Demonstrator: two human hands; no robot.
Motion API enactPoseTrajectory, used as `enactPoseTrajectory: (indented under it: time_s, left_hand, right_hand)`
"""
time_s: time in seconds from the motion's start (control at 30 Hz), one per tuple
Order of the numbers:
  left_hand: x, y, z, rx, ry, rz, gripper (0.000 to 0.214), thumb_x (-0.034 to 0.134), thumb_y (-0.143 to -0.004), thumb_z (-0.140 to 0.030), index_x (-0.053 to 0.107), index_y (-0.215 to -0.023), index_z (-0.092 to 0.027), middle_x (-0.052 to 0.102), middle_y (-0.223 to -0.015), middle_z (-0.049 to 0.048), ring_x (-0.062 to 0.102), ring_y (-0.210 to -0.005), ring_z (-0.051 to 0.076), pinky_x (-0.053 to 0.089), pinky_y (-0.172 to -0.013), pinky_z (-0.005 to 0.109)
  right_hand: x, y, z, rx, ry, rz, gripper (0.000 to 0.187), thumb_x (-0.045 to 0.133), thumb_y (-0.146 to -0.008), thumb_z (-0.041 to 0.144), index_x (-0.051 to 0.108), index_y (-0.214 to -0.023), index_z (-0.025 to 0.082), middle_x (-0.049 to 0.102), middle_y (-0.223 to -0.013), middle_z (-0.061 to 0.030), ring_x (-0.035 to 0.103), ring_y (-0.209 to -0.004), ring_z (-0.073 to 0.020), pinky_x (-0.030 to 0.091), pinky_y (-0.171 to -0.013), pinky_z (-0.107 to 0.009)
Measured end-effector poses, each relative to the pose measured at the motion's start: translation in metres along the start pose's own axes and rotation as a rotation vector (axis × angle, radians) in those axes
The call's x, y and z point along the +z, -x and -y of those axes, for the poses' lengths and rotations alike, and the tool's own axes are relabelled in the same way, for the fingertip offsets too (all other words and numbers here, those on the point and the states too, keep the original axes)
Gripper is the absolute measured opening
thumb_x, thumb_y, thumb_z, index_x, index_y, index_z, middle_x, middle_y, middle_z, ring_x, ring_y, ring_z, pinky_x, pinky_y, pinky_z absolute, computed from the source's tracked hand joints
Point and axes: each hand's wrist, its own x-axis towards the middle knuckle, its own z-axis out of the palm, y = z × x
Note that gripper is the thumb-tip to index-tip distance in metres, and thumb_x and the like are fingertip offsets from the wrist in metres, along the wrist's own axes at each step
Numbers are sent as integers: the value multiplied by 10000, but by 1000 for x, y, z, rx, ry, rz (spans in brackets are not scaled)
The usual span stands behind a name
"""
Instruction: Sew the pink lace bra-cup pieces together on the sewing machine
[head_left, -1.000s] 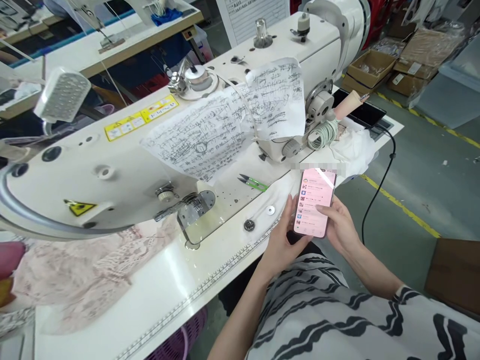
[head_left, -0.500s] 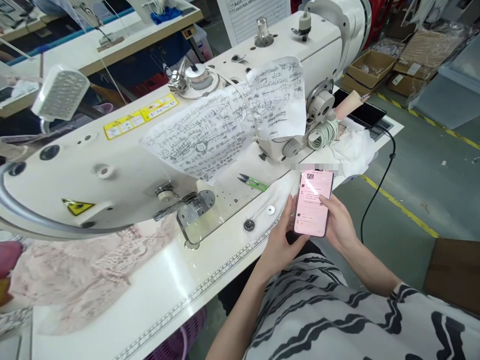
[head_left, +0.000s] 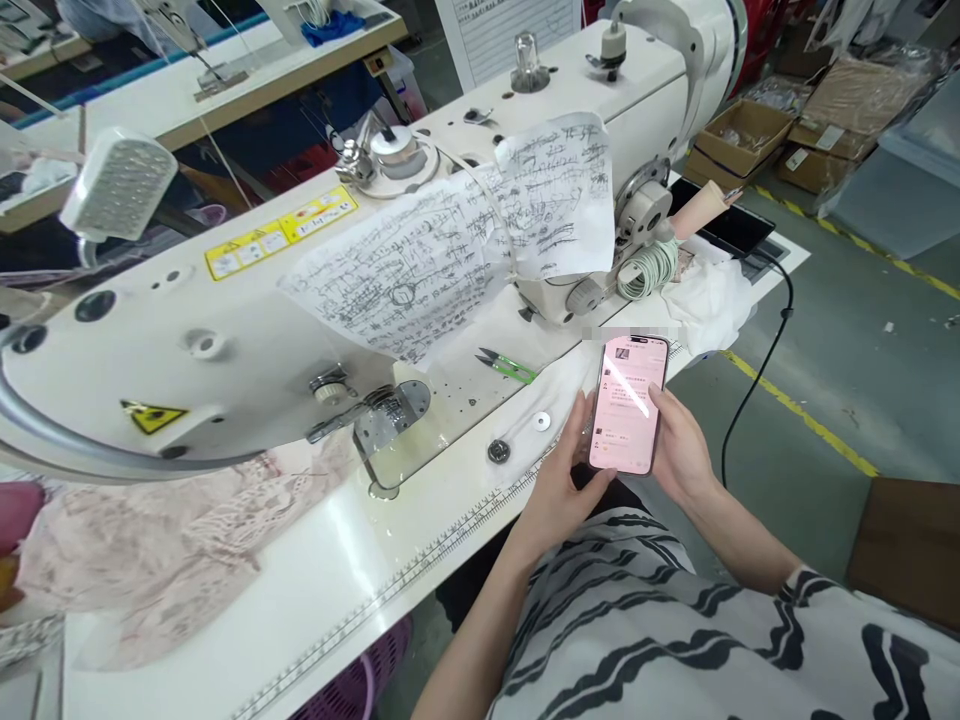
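Between my two hands is a smartphone [head_left: 628, 410] with a pink chat screen lit, held upright at the table's front edge. My left hand [head_left: 562, 480] grips its left side and lower corner, thumb along the bottom. At its right edge, my right hand [head_left: 681, 450] holds the phone too, the thumb resting on the rim by the screen. Left of the phone, a black bobbin-like disc [head_left: 498, 451] and a small white disc [head_left: 541, 421] lie on the table. Green-handled thread snips [head_left: 507, 365] rest on the sewing machine's bed.
A white sewing machine [head_left: 247, 330] spans the table, with handwritten sheets [head_left: 405, 270] strapped to its arm. Pink lace fabric [head_left: 172, 550] lies at left. White cloth [head_left: 709, 295] and a coil of pale green cord [head_left: 646, 270] sit at right. A purple basket [head_left: 367, 670] stands below.
My right thumb has moved off the screen to the phone's right edge. The phone has shifted very slightly right, and a bright glare streak now crosses its screen.
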Motion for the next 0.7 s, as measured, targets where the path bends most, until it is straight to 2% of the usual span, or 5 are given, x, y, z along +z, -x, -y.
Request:
enactPoseTrajectory:
  time_s: [0.2, 0.7]
  left_hand:
    - [0, 0, -1, -6, 7, 5, 842, 571, -927, -213, 10, -1508, -454, 162, -1609, -8, 310, -1432, 235, 401, -1092, 349]
    - [-1, 0, -2, -5, -7, 13, 843, 567, -931, -217, 1, -1502, -469, 162, -1609, 2, 440, -1349, 224, 428, -1060, 355]
  right_hand:
    - [1, 0, 0, 2, -15, -14, 327, 670, -822, 440, 694, -1055, 212, 727, -1045, -36, 656, -1031, -237, 511, -919, -362]
    - [-1, -1, -2, -14, 3, -17, 355, 663, -816, 471, 694, -1072, 228, 717, -1091, -31, 641, -1072, -240, 514, -919, -355]
